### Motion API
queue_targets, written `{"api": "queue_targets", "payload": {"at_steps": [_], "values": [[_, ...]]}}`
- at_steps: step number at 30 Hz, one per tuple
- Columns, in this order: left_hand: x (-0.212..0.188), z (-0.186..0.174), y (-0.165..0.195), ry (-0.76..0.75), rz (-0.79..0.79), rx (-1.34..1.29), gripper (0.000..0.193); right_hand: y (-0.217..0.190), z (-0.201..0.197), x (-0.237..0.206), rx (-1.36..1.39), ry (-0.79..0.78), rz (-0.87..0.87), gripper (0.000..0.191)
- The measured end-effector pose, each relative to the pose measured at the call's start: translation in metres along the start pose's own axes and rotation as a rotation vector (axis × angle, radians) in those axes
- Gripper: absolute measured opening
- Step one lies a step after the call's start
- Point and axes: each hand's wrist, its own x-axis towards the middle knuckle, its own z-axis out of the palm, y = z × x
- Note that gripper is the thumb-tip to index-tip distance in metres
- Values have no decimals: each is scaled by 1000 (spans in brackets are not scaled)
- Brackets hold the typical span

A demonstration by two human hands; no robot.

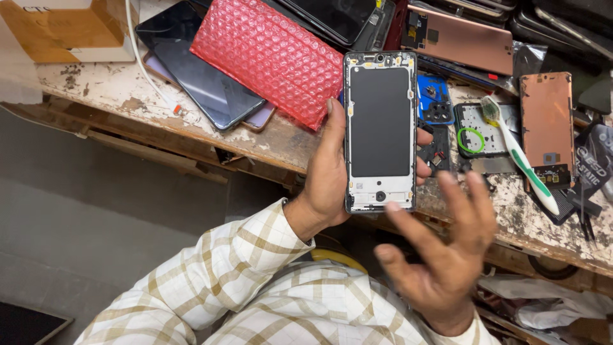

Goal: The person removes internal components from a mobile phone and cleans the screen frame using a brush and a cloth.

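Far left on the bench (115,96): cardboard box (60,29), then a dark phone (198,73) lying flat w/ a white cable (143,64) running beside it, then a red bubble-wrap pouch (271,57) overlapping the phone's corner.

Your left hand (329,182) is clasped round the opened phone frame (380,131), thumb up the left edge, fingertips (424,137) just showing on the right edge. Frame is upright, held above the bench edge, inner side w/ the black plate facing you, camera cutout at the top. Grip sits at the lower half, so the top half stands free of the hand. To hold it well, I'd judge: keep pressure on the side rails only, not on the black plate, and keep it over the bench, not over the gap below.

Your right hand (447,255) is empty, fingers spread and blurred, just below and right of the frame's bottom corner; can't tell if a fingertip touches it.

Right of the frame, on the bench: blue part (434,96), small black parts, a metal plate w/ a green ring (471,139), a green-white toothbrush (520,156) lying across, a copper back cover (546,118), an anti-static bag (594,166) at the far right.
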Motion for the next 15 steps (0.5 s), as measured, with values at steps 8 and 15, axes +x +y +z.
{"api": "queue_targets", "payload": {"at_steps": [8, 15], "values": [[-2, 1, -2, -20, 40, 71, 81, -1, -3, 6, -52, 38, -2, 42], [-2, 2, -2, 22, 41, 130, 81, 2, -1, 1, -80, 14, -31, 48]]}}
